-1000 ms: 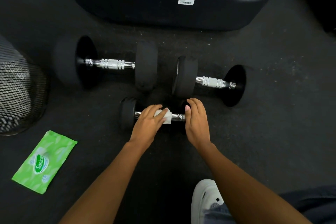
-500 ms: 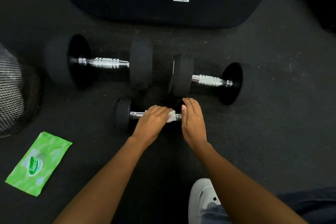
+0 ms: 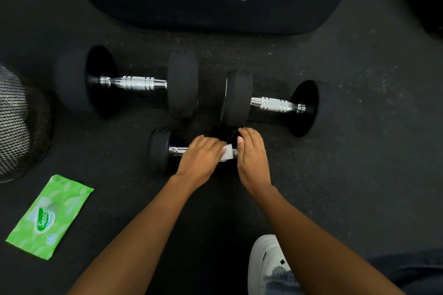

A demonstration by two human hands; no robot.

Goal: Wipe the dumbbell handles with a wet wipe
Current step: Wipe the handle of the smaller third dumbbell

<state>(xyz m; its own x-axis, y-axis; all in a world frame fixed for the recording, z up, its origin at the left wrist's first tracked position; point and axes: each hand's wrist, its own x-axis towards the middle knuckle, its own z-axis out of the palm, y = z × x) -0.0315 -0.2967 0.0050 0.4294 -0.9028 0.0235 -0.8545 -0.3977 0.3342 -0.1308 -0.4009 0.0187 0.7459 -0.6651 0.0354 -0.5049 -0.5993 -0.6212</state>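
Your left hand point(image 3: 201, 160) is curled over the handle of the small dumbbell point(image 3: 159, 151), which lies on the dark floor point(image 3: 359, 151) straight in front of you. That hand grips a white wet wipe point(image 3: 227, 153) against the metal bar. A folded corner of the wipe shows past your knuckles, at the right end of the handle. Your right hand point(image 3: 253, 160) is released and grasps nothing. It lies flat over the right weight of the same dumbbell with its fingers together and fairly straight, hiding most of that weight. Its thumb sits just beside the wipe. Only the left weight and a short bare length of bar next to it are in plain sight. Two larger dumbbells lie farther out on the floor, one to the left point(image 3: 136, 83) and one to the right point(image 3: 275, 104). Both have their bright ribbed handles uncovered. The right one's inner weight is just beyond your right fingertips. A big black machine base point(image 3: 215, 2) stands behind them. A green pack of wipes point(image 3: 49, 217) lies flat on the near left of the floor, near a mesh basket point(image 3: 21, 124) at the left edge of view. Your white shoe point(image 3: 266, 261) shows under your right forearm.
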